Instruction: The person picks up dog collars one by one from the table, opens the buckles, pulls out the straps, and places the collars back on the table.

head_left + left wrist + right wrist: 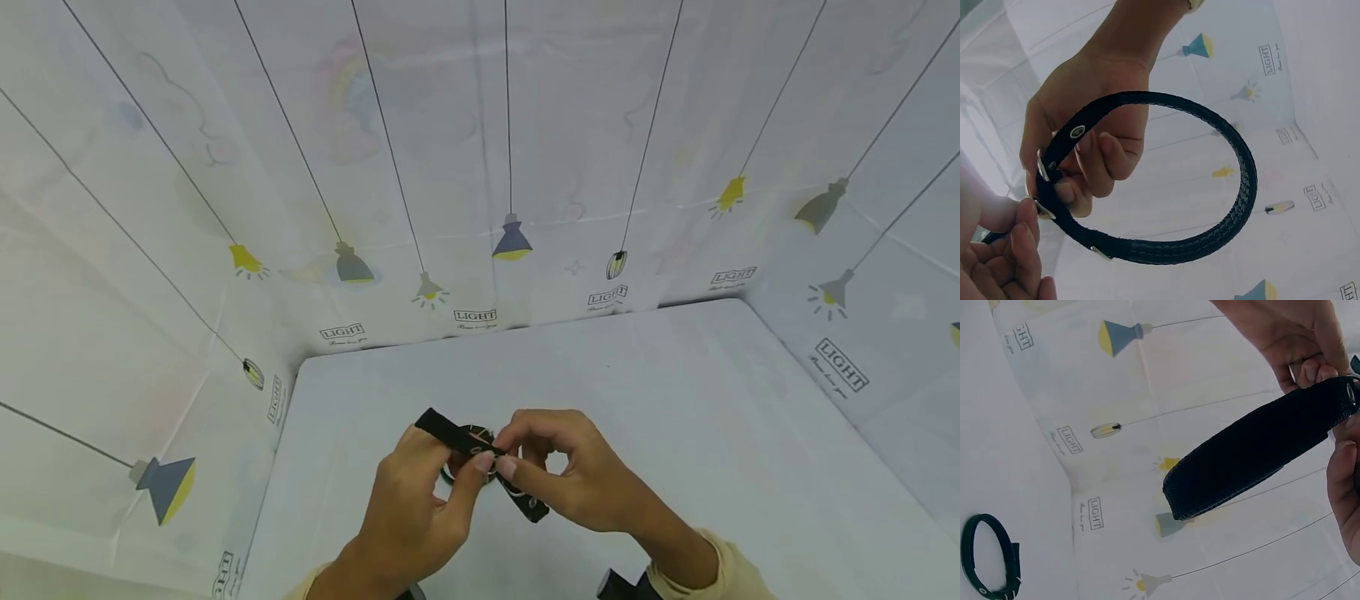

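Observation:
A black collar (pixel 444 429) with metal eyelets and a buckle is held up between both hands, above the white table. In the left wrist view the collar (pixel 1246 169) forms a wide loop with stitched edges, its buckle end between the two hands. My left hand (pixel 420 492) grips the strap with its thumb on top and fingers curled beneath. My right hand (pixel 573 471) pinches the strap near the buckle between thumb and forefinger. The fingers hide part of the buckle. In the right wrist view a second, dark green collar (pixel 969 550) lies looped on the table.
The white table (pixel 675 400) meets pale walls (pixel 585 125) at its back and sides. Hanging lamps and the word LIGHT are printed on them. A black device (pixel 617 585) sits by the right wrist at the cream sleeve (pixel 723 567).

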`<state>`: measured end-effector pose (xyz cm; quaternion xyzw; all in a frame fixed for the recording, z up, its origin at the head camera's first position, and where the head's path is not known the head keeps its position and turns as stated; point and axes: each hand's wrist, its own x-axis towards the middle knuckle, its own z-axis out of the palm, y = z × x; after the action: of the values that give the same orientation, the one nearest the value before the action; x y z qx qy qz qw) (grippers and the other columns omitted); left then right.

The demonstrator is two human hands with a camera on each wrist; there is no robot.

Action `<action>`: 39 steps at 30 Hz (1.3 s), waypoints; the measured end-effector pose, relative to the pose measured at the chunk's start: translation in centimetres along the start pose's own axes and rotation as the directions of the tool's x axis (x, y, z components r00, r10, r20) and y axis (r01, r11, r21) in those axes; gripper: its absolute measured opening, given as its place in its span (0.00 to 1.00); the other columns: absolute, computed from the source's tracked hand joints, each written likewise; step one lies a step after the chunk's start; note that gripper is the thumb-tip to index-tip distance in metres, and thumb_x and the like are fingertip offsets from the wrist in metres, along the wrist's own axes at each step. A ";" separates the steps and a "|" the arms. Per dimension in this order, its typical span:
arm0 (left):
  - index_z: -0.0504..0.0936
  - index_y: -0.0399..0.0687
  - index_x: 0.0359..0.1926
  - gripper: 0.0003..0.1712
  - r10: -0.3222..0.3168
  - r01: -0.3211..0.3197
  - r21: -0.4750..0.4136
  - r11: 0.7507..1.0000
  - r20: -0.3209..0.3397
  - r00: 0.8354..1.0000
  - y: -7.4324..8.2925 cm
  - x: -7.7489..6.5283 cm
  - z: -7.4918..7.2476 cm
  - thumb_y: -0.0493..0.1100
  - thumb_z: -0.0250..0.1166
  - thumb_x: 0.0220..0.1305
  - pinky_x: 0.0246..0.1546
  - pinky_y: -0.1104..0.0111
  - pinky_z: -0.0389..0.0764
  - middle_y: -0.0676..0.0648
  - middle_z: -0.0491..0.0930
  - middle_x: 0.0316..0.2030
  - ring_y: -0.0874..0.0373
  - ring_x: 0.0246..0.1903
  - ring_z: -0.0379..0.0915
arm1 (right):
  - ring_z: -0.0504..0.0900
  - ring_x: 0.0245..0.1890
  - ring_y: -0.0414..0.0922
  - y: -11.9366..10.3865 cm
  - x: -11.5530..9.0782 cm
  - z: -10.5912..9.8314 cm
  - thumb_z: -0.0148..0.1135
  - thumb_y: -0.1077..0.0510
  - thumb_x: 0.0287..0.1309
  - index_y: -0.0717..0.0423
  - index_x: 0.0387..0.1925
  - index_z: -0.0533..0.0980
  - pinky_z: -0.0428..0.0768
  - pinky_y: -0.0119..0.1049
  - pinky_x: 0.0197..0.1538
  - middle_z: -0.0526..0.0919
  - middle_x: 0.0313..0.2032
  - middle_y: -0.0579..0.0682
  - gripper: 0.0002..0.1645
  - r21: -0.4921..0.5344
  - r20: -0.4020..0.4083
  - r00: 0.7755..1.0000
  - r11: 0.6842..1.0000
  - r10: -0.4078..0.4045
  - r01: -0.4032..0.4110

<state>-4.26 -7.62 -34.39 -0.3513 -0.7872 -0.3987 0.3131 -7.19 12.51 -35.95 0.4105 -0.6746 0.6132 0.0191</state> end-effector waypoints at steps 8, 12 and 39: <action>0.84 0.44 0.39 0.06 -0.026 0.026 -0.013 1.000 -0.049 0.998 0.1 -0.1 0.2 0.41 0.63 0.71 0.34 0.78 0.73 0.53 0.79 0.26 0.62 0.29 0.70 | 0.68 0.18 0.37 0.4 -0.1 -0.5 0.59 0.74 0.62 0.55 0.45 0.79 0.71 0.27 0.20 0.80 0.30 0.50 0.15 0.007 0.029 0.999 1.000 -0.021 0.021; 0.83 0.45 0.36 0.01 -0.069 0.066 -0.043 0.997 -0.078 0.995 0.1 0.1 0.2 0.37 0.67 0.66 0.33 0.76 0.75 0.52 0.79 0.26 0.62 0.29 0.71 | 0.66 0.17 0.35 1.0 -0.4 -0.7 0.64 0.74 0.58 0.55 0.47 0.77 0.71 0.27 0.21 0.77 0.25 0.48 0.18 -0.001 0.005 1.000 1.000 -0.022 0.022; 0.80 0.49 0.47 0.15 -0.056 0.145 -0.343 0.928 0.255 0.965 -0.8 1.6 -1.7 0.37 0.73 0.60 0.32 0.73 0.80 0.50 0.81 0.39 0.63 0.36 0.75 | 0.78 0.16 0.35 0.4 -0.3 -0.7 0.66 0.75 0.54 0.59 0.43 0.77 0.79 0.24 0.23 0.84 0.24 0.50 0.16 -0.001 0.020 0.985 0.985 -0.171 0.171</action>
<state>-5.45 -8.91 -32.66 -0.4073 -0.7503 -0.5055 0.1248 -7.58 13.18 -36.28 0.4729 -0.6378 0.6044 0.0655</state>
